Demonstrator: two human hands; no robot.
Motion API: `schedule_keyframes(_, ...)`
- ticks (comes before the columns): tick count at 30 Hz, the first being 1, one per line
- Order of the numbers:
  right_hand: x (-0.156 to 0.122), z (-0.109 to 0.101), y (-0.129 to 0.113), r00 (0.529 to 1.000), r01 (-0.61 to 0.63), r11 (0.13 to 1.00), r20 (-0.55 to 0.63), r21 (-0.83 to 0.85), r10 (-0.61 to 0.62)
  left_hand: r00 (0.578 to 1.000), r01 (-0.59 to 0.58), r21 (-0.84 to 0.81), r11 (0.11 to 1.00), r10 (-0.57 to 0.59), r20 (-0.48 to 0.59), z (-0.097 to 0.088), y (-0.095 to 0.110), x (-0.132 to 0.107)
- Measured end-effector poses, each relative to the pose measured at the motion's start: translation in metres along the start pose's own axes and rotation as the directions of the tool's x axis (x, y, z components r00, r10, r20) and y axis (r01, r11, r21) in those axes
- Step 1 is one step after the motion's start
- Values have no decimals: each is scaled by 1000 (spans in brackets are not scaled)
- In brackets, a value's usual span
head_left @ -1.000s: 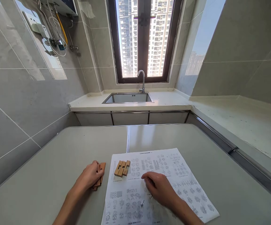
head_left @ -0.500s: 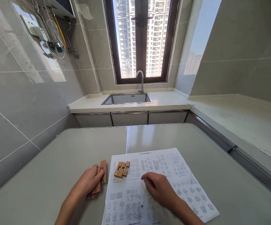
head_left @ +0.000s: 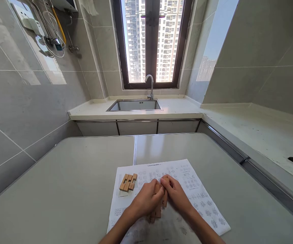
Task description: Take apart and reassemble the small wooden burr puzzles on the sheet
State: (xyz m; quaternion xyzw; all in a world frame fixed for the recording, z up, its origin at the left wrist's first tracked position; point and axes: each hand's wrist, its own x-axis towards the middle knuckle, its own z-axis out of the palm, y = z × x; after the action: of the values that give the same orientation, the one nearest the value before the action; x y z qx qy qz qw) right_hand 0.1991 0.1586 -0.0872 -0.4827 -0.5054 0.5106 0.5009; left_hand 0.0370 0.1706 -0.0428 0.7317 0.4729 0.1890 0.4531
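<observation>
My left hand (head_left: 148,199) is closed around notched wooden puzzle pieces (head_left: 157,212) over the middle of a printed sheet (head_left: 194,181). Their lower ends stick out below its fingers, and its grip hides their upper parts. Close against it, my right hand (head_left: 177,196) pinches the top of the rightmost wooden piece (head_left: 164,200), which bears a small dark mark. Up and to the left, several more notched wooden pieces (head_left: 127,183) lie side by side on the sheet, touched by neither hand.
The sheet, covered with small diagrams, lies on a pale table (head_left: 85,179) with a seam down its middle. Beyond the table are a white counter (head_left: 98,113), a sink (head_left: 136,109) and a faucet (head_left: 151,88). Another counter (head_left: 268,125) runs along the right.
My left hand has carried its wooden pieces from the table beside the sheet rightward onto the sheet. My right hand has come up to them and taken hold. The view has shifted slightly.
</observation>
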Motion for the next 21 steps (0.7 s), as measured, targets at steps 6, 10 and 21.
schedule_keyframes(6,5,-6,8,978,-81,989,-181,124,102,966,-102,-34,994,91,-240,7,-14,19)
schedule_keyframes(10,4,-6,5,977,-103,982,-170,159,130,949,-123,115,986,150,-276,12,-21,19)
schedule_keyframes(21,1,-2,-1,983,-104,977,-129,185,129,965,-155,139,978,180,-189,8,-28,16)
